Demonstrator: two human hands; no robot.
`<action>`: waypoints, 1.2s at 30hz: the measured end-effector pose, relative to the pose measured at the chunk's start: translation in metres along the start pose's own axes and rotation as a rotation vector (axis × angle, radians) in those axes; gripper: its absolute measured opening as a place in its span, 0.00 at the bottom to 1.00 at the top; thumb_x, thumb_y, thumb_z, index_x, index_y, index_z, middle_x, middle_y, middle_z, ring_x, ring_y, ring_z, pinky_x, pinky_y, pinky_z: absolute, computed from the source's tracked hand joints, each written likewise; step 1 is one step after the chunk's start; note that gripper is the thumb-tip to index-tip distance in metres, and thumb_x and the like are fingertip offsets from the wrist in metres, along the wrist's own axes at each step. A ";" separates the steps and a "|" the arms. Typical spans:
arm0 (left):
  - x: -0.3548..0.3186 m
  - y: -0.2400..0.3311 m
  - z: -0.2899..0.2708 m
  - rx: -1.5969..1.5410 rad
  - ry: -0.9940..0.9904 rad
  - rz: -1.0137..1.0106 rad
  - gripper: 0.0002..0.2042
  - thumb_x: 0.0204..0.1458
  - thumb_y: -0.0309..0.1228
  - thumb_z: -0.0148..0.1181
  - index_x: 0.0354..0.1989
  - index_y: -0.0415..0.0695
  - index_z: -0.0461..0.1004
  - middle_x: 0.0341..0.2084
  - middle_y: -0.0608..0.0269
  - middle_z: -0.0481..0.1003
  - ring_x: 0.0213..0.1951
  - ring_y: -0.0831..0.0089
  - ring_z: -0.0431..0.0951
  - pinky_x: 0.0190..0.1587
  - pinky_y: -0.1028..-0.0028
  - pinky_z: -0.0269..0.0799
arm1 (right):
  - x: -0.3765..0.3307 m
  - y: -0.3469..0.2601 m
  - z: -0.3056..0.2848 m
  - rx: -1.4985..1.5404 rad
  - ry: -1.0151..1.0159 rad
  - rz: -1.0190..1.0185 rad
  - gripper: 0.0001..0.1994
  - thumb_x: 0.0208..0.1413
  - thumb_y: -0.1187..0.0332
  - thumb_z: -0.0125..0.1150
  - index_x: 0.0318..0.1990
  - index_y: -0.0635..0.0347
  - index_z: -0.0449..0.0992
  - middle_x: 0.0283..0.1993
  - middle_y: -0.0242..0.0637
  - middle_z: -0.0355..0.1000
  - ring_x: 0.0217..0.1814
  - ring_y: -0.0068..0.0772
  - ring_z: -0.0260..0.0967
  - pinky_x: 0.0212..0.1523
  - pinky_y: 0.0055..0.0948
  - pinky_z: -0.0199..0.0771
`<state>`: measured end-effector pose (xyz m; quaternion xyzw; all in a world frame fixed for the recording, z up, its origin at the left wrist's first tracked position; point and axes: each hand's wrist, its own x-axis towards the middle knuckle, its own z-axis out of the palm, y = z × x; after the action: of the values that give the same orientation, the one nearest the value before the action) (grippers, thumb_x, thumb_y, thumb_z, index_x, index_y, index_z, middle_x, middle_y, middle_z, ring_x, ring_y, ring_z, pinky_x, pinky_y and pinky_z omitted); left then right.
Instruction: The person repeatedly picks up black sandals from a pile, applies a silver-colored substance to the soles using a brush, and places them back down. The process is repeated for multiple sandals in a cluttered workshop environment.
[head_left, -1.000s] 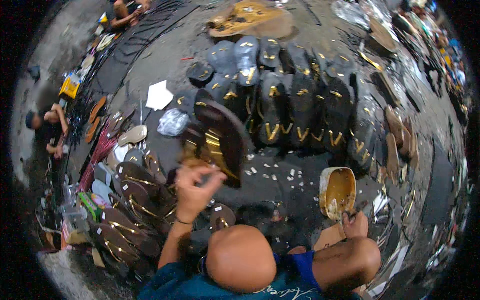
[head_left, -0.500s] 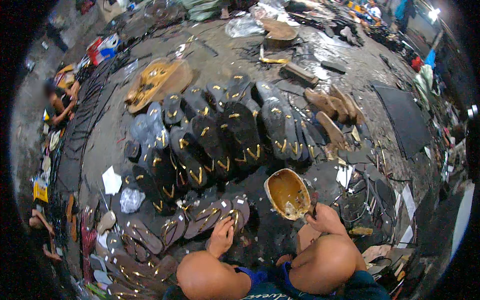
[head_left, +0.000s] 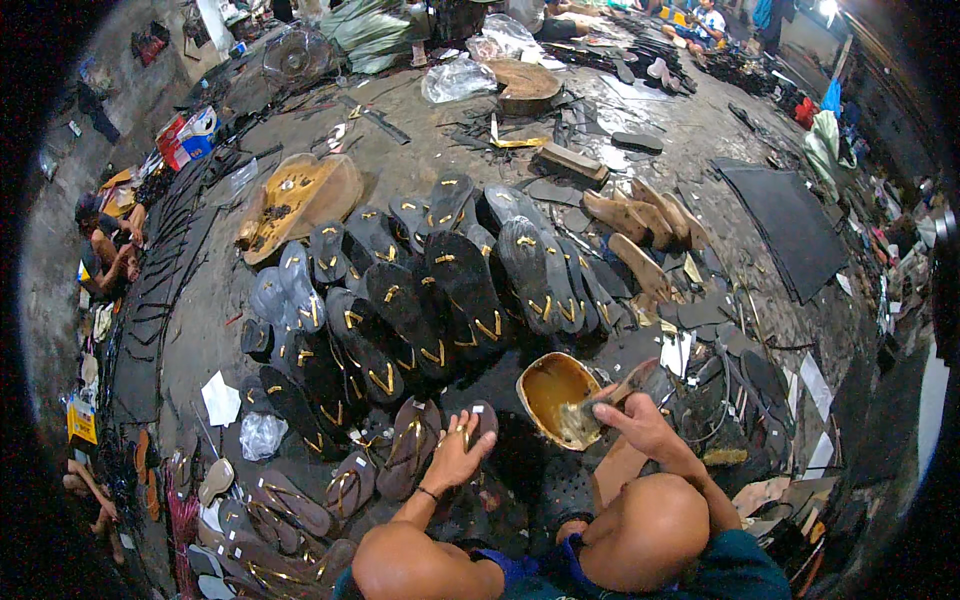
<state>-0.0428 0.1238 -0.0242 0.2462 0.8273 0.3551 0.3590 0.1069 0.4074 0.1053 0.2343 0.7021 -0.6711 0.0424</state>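
My left hand [head_left: 456, 460] grips a brown flip-flop [head_left: 484, 413], fingers on one side and thumb on the other. Just left of it lies another brown flip-flop [head_left: 410, 447] with gold straps. With my right hand [head_left: 642, 426] I hold a brush [head_left: 634, 381] at a slant, its bristle end down in a cut-off container [head_left: 524, 393]. Amber, glue-like liquid and a whitish clump show in the container. Beyond my hands, several black sandals [head_left: 465, 275] with gold pieces stand in tight rows.
More brown flip-flops [head_left: 290, 500] spread at lower left. Wooden foot forms [head_left: 640, 268] lie right of the sandals, near black sheets [head_left: 785, 225]. A yellowish tray [head_left: 290, 205] sits far left. Scraps and a wooden block [head_left: 525, 85] litter the floor. Another person [head_left: 105, 245] sits at the left.
My right hand has raised and turned the brush, so it now slants into the container. The brown flip-flops by my left hand have shifted and turned more upright. The view has tilted up.
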 end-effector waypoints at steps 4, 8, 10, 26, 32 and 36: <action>-0.012 -0.048 0.004 -0.082 0.114 0.077 0.38 0.59 0.60 0.43 0.66 0.37 0.58 0.66 0.43 0.56 0.69 0.53 0.53 0.69 0.63 0.47 | 0.035 -0.027 0.049 -0.024 0.070 -0.271 0.13 0.58 0.70 0.62 0.49 0.62 0.72 0.43 0.31 0.72 0.45 0.21 0.68 0.47 0.26 0.70; -0.022 0.063 -0.070 -1.468 0.106 -0.191 0.21 0.64 0.43 0.39 0.53 0.42 0.72 0.44 0.58 0.77 0.43 0.66 0.79 0.49 0.65 0.76 | 0.053 -0.070 0.088 -0.178 0.077 -0.558 0.12 0.55 0.75 0.64 0.47 0.62 0.74 0.41 0.34 0.76 0.45 0.25 0.72 0.48 0.26 0.71; -0.024 0.072 -0.093 -1.321 0.215 -0.070 0.24 0.64 0.47 0.38 0.54 0.42 0.71 0.44 0.56 0.77 0.44 0.65 0.79 0.48 0.65 0.77 | 0.073 -0.088 0.125 -0.191 0.021 -0.813 0.12 0.53 0.77 0.64 0.45 0.63 0.76 0.43 0.37 0.77 0.46 0.31 0.74 0.47 0.27 0.72; -0.030 0.042 -0.089 -1.739 -0.107 0.415 0.27 0.66 0.49 0.36 0.65 0.44 0.60 0.59 0.51 0.67 0.58 0.59 0.71 0.60 0.58 0.68 | 0.081 -0.053 0.156 -0.172 -0.059 -0.864 0.17 0.43 0.76 0.66 0.45 0.52 0.79 0.39 0.40 0.78 0.40 0.45 0.76 0.43 0.38 0.73; -0.024 0.065 -0.064 -1.644 0.025 0.127 0.28 0.66 0.50 0.34 0.66 0.44 0.59 0.60 0.49 0.66 0.59 0.57 0.70 0.61 0.57 0.67 | 0.140 -0.067 0.128 -0.409 0.156 -0.750 0.14 0.47 0.73 0.65 0.44 0.56 0.79 0.37 0.45 0.77 0.38 0.51 0.74 0.42 0.38 0.73; -0.033 0.053 -0.088 -1.664 0.014 0.272 0.29 0.65 0.51 0.33 0.68 0.45 0.56 0.62 0.51 0.63 0.60 0.56 0.68 0.62 0.57 0.66 | 0.129 -0.087 0.127 0.025 0.087 -0.679 0.10 0.53 0.68 0.64 0.42 0.61 0.78 0.39 0.49 0.76 0.40 0.51 0.75 0.44 0.39 0.74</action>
<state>-0.0822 0.0992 0.0737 -0.0032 0.2610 0.8907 0.3722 -0.0733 0.3209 0.1256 0.0162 0.7329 -0.6448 -0.2164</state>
